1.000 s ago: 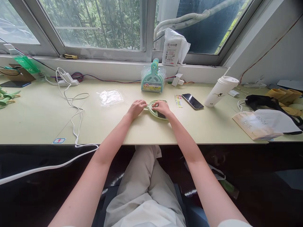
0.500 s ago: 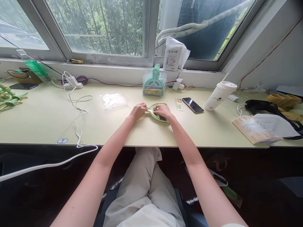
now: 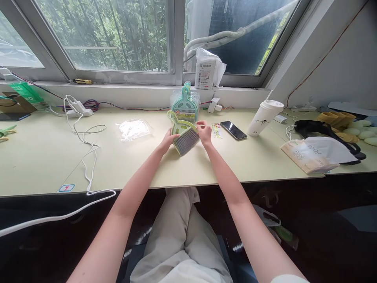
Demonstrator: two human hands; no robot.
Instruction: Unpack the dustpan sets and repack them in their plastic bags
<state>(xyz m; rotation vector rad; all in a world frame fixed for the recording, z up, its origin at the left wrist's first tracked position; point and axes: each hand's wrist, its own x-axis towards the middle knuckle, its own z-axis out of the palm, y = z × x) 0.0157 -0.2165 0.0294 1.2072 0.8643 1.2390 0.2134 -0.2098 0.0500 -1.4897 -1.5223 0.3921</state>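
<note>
Pale yellow tabletop (image 3: 44,157) runs under a wide window, and I count on it one phone (image 3: 233,130), one white lidded cup (image 3: 264,112), one clear plastic bag (image 3: 134,129), one white cable (image 3: 88,153) trailing off the front edge, and one small printed label (image 3: 216,130). One pack of teal dustpans (image 3: 185,103) stands against the sill; how many are in the pack I cannot tell. Off to the right lie one white bag (image 3: 319,151) and one black strap (image 3: 321,127).

Both my hands are on a single small brush-and-dustpan set (image 3: 183,133), lifted at the middle of the tabletop, just in front of the teal pack. My left hand (image 3: 168,140) grips its left edge with curled fingers; my right hand (image 3: 204,133) pinches its right edge. The set is pale green, its looped handle pointing up and away from me. A fan of grey bristles faces me, tilted down to the left, with the pan behind it.
</note>
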